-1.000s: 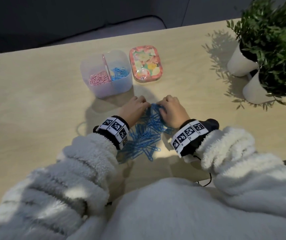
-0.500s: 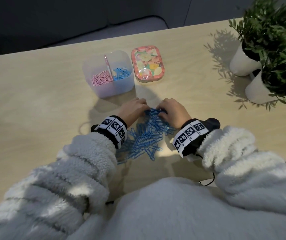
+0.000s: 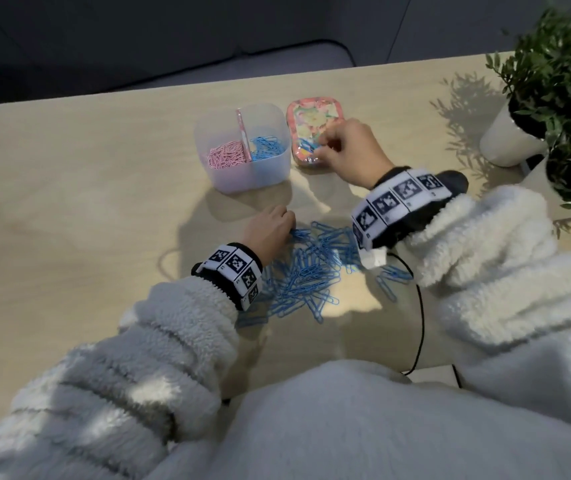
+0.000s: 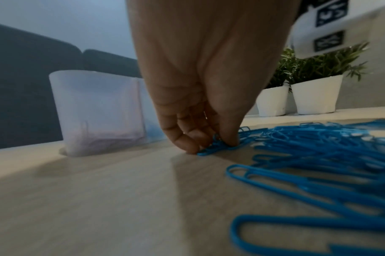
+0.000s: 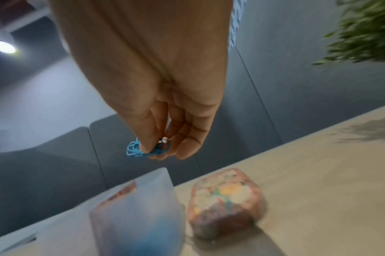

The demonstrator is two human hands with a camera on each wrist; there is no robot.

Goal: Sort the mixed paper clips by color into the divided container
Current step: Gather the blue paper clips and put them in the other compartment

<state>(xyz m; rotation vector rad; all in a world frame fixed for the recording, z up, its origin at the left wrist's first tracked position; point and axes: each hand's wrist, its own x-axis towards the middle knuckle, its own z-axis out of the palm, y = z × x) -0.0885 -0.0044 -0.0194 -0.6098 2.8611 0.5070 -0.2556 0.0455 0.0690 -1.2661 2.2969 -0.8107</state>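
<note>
- Carrying a small bunch of blue clips [image 5: 135, 150], the right hand [image 3: 346, 150] has left the blue clip pile [image 3: 311, 271] where it worked a second ago and now hangs beyond it, above the floral tin [image 3: 306, 110] just right of the divided container [image 3: 242, 181]; thumb and fingers are pinched shut on the bunch
- Nearest the body, that pile lies loose on the table [image 3: 69, 220]; no pink clips show in it, so I judge only blues are left to move
- At the pile's far-left edge the left hand [image 3: 270, 230] has stayed put, fingertips [image 4: 229, 141] pinching a few blue clips against the wood
- Farther off, the container holds pink clips [image 3: 225, 157] in its left compartment, blue clips [image 3: 266, 147] in its right; the carried bunch belongs in the right one
- How many clips each hand holds is hard to make out; the right-wrist view is blurred; the potted plants [image 3: 554, 81] are cut off by the frame
</note>
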